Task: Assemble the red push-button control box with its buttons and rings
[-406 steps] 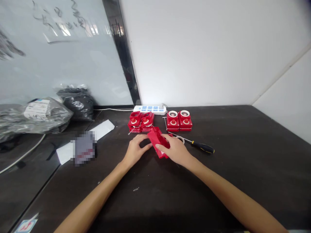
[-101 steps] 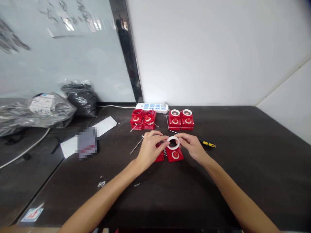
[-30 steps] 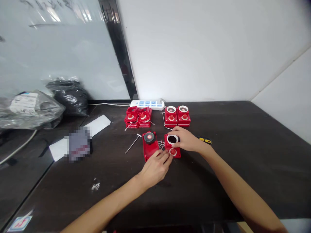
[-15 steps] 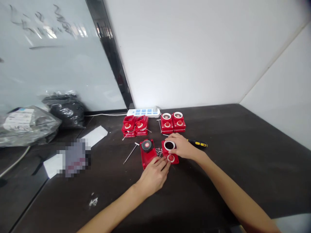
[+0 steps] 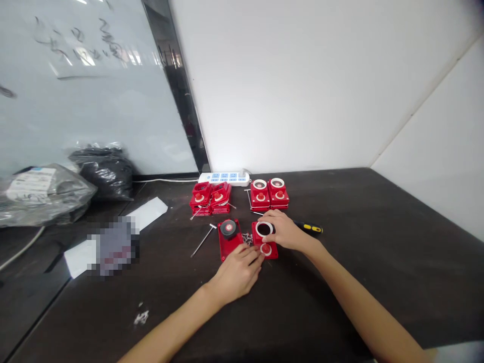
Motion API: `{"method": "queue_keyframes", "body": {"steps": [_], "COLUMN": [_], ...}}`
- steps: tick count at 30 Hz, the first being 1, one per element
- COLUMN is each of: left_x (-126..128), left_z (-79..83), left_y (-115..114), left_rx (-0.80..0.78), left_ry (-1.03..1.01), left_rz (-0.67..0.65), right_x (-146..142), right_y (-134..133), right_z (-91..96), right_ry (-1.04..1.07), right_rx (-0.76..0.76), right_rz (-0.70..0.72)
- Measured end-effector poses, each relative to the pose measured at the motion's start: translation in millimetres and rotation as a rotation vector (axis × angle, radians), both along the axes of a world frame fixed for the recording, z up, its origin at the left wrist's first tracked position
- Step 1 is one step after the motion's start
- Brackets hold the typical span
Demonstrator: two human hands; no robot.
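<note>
Red cover plate [image 5: 263,240], with its white ring and red button, lies flat on the dark table [image 5: 359,262], well in front of the power strip [image 5: 224,177]. My right hand [image 5: 284,230] clasps its far right edge beside the ring. My left hand [image 5: 237,271] lies loose at the near corner, fingertips seemingly touching it. A red base [image 5: 228,238] with a black disc lies closer to the strip than my left hand, and two closed boxes [image 5: 269,192] sit just before the strip.
</note>
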State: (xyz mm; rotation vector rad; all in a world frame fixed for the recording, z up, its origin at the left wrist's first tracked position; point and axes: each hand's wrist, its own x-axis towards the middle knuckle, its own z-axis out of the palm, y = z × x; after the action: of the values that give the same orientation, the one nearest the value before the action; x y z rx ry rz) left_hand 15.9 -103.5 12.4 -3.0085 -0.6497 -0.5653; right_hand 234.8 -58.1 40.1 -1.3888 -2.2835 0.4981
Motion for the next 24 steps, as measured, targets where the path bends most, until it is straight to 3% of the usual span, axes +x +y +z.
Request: {"method": "queue_keyframes", "body": {"steps": [9,18,19,22,24], "left_x": [-1,-1,-2,-3,-3], "left_z": [-1.7,-2.8,-3.6,-5.5,-6.0], "left_y": [0,-2,-2,-3,-3], "left_rx": [0.013,0.025,0.024,0.011,0.000], "left_ry": [0.013,0.042,0.046,0.062,0.070], "left_rz": [-0.019,-0.022,-0.020,-0.023,-0.019], "right_x": [-1,-13,-11,-2,-2], "right_y": [7,6,6,6,6], "right_z": [7.6,24.0,25.9,27.4,25.0], "right_ry": [-0.193,-0.528,-0.509,-0.330,-0.295], "right_rx": [-0.028,0.011,0.014,0.052,0.061], "right_rz": [0.054,-0.183,-0.168,0.103,0.209]}}
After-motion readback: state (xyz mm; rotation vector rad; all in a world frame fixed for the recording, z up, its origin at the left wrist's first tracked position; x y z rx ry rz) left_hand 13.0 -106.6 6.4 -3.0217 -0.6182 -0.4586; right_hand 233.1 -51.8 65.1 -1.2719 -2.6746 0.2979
